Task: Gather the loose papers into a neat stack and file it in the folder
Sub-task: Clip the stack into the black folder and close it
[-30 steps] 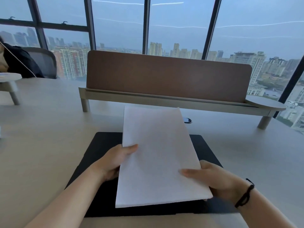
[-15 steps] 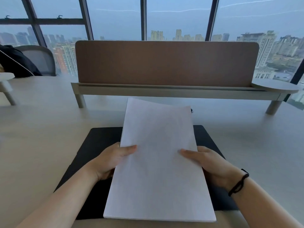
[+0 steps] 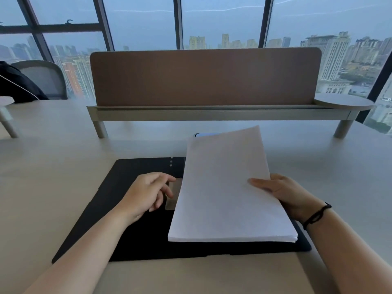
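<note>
My left hand [image 3: 148, 194] hovers, fingers loosely spread, over the black folder [image 3: 135, 236] at the desk's [image 3: 53, 166] near edge — my right hand [image 3: 284, 194] grips the paper stack [image 3: 224, 192], tilted above the folder's right half.

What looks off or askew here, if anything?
Nothing damaged or spilled. The paper stack is held only by the right hand, tilted clockwise over the right side of the open black folder; sheet edges fan slightly at its near right corner. The left hand holds nothing.
</note>
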The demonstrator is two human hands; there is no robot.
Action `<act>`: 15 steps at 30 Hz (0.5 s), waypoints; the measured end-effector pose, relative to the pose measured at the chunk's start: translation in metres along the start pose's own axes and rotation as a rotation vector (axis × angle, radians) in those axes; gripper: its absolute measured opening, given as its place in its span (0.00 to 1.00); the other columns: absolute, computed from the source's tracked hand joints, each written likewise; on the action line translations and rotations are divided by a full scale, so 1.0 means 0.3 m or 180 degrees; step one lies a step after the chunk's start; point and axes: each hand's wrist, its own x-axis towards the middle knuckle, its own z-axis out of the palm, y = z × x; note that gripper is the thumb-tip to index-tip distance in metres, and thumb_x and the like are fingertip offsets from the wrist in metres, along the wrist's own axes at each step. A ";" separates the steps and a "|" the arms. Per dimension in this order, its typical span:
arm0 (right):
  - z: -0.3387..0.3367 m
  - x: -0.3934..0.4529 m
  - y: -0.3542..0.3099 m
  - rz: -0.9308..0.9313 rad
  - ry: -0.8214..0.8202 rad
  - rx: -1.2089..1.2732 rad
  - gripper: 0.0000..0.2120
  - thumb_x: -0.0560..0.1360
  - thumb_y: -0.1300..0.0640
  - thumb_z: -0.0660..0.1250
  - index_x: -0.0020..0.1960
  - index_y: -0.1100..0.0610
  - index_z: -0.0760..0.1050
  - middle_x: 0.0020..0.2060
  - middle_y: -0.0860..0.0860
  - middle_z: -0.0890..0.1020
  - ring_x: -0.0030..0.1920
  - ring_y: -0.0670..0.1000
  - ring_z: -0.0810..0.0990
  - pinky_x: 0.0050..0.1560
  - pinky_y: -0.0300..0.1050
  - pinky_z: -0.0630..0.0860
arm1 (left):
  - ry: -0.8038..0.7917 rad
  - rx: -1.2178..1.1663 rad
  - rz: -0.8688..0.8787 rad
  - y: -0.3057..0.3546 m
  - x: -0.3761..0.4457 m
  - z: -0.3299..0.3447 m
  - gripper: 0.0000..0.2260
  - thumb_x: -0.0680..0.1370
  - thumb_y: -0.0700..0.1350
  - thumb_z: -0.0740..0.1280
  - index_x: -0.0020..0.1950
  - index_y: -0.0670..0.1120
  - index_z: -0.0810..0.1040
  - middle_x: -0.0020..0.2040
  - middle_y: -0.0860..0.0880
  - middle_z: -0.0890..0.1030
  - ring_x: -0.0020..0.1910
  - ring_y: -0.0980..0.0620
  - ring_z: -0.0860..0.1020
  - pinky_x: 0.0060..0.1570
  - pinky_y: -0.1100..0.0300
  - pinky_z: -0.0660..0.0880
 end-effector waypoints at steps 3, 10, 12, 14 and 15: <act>-0.001 -0.008 0.002 0.0138 -0.0101 -0.0064 0.11 0.79 0.63 0.66 0.56 0.69 0.81 0.48 0.63 0.87 0.40 0.60 0.88 0.37 0.49 0.84 | 0.0098 0.1357 0.0318 -0.021 0.019 0.015 0.06 0.81 0.48 0.66 0.50 0.51 0.83 0.32 0.50 0.83 0.26 0.57 0.76 0.29 0.66 0.71; -0.042 -0.033 -0.025 0.0105 0.0037 0.0082 0.10 0.78 0.64 0.67 0.55 0.70 0.80 0.45 0.64 0.87 0.36 0.60 0.87 0.32 0.49 0.84 | 0.0231 0.2545 -0.0141 0.048 0.052 0.097 0.20 0.72 0.68 0.60 0.49 0.53 0.75 0.44 0.55 0.80 0.45 0.50 0.79 0.44 0.55 0.75; -0.066 -0.035 -0.029 0.0058 0.0115 0.0097 0.10 0.78 0.63 0.67 0.55 0.70 0.80 0.45 0.64 0.87 0.36 0.60 0.87 0.33 0.50 0.84 | 0.0296 0.2878 -0.0151 0.059 0.049 0.121 0.26 0.70 0.72 0.58 0.50 0.51 0.73 0.43 0.54 0.79 0.44 0.48 0.78 0.44 0.54 0.74; -0.074 -0.029 -0.024 0.0077 0.0141 0.0040 0.11 0.78 0.63 0.68 0.55 0.70 0.80 0.46 0.64 0.87 0.37 0.60 0.87 0.33 0.49 0.84 | 0.0314 0.3041 -0.0078 0.061 0.051 0.136 0.27 0.70 0.73 0.57 0.49 0.50 0.72 0.41 0.54 0.78 0.43 0.47 0.78 0.45 0.54 0.75; -0.074 -0.025 -0.019 0.0100 0.0144 0.0007 0.11 0.78 0.63 0.68 0.56 0.70 0.80 0.46 0.64 0.87 0.37 0.60 0.87 0.33 0.49 0.83 | 0.0301 0.3065 -0.0052 0.061 0.051 0.140 0.27 0.71 0.72 0.57 0.49 0.49 0.72 0.41 0.54 0.78 0.43 0.47 0.78 0.45 0.54 0.75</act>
